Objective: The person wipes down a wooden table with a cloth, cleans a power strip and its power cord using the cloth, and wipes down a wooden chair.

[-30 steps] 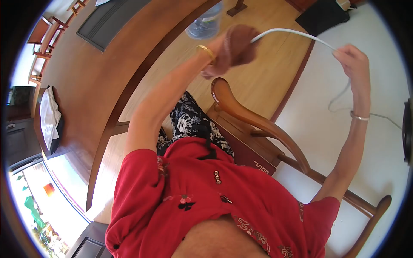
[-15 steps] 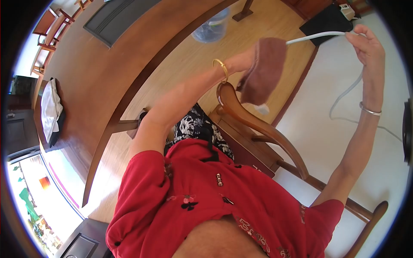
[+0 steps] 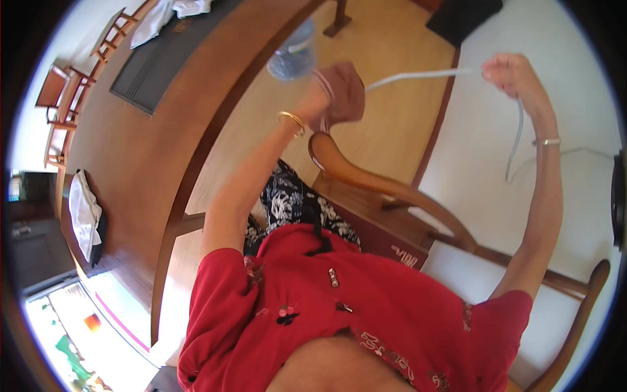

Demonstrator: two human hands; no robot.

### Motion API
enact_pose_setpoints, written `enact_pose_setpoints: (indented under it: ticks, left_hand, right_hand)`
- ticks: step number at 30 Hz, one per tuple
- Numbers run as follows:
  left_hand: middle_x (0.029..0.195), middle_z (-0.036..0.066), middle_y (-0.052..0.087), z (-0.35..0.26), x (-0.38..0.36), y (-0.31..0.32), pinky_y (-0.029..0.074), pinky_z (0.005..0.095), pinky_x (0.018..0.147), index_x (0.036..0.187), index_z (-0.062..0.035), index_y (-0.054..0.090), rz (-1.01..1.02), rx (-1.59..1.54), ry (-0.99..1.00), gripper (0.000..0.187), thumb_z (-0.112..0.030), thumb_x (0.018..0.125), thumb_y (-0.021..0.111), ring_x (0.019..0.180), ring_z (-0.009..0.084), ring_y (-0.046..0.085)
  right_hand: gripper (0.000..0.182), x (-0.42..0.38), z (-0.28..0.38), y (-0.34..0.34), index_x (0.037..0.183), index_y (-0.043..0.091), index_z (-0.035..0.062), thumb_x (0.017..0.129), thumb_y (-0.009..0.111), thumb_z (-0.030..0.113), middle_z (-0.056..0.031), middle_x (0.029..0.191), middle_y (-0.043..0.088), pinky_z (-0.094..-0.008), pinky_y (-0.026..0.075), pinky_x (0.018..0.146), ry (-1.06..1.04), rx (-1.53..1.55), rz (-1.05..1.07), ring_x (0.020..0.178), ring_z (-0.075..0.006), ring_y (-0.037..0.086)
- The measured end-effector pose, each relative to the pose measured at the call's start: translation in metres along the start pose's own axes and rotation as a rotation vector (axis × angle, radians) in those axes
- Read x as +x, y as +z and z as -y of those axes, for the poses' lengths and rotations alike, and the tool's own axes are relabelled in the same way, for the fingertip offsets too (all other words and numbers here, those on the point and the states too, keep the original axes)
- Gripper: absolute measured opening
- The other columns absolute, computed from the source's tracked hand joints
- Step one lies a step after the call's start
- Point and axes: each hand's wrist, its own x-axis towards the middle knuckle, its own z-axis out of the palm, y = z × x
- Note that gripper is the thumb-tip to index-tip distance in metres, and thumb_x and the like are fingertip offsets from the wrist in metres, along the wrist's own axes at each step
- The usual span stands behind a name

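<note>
My left hand (image 3: 311, 104), with a gold bangle at the wrist, is closed on a brown cloth (image 3: 346, 95). A pale cable (image 3: 418, 75) runs from the cloth across to my right hand (image 3: 516, 77). Fingers of that hand, slightly blurred, pinch the cable; a silver bangle circles the wrist. Beyond the right hand, the cable hangs in a loop against the white wall. Whether the cable passes through the cloth is hidden by its folds.
A wooden armchair (image 3: 385, 183) stands below my hands. To the left curves a long wooden table (image 3: 189, 85) bearing a dark tray (image 3: 147, 81) and white cloth items. A clear water bottle (image 3: 292, 55) stands on the floor; a black box (image 3: 464, 19) is by the wall.
Both hands have shifted left in the view, partly as the camera turned. The cloth, which hung down long before, now looks shorter and more bunched.
</note>
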Motion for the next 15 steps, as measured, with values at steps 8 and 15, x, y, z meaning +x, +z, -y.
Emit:
enact_pose_setpoints:
  ticks: [8,15]
  left_hand:
    - [0.121,0.004,0.055,-0.073,0.016,-0.089,0.047,0.0312,0.091,0.124,-0.0035,0.048,0.016,-0.77,-0.3,0.036,-0.024,0.095,0.05,0.107,0.0159,0.054]
    - [0.114,0.005,0.058,-0.032,-0.001,-0.138,0.048,0.0299,0.087,0.12,-0.0047,0.051,0.074,-0.251,-0.2,0.034,-0.027,0.094,0.053,0.102,0.0158,0.055]
  right_hand:
    - [0.01,-0.005,0.008,-0.005,0.076,0.066,0.0004,0.071,0.067,0.009,-0.0049,0.06,0.058,-0.0252,0.034,0.041,-0.026,0.023,-0.172,0.048,-0.0119,0.048]
    - [0.007,0.018,-0.007,-0.006,0.068,0.067,-0.0007,0.066,0.067,0.006,-0.0041,0.051,0.053,-0.0249,0.032,0.037,-0.065,-0.042,-0.407,0.042,-0.0111,0.046]
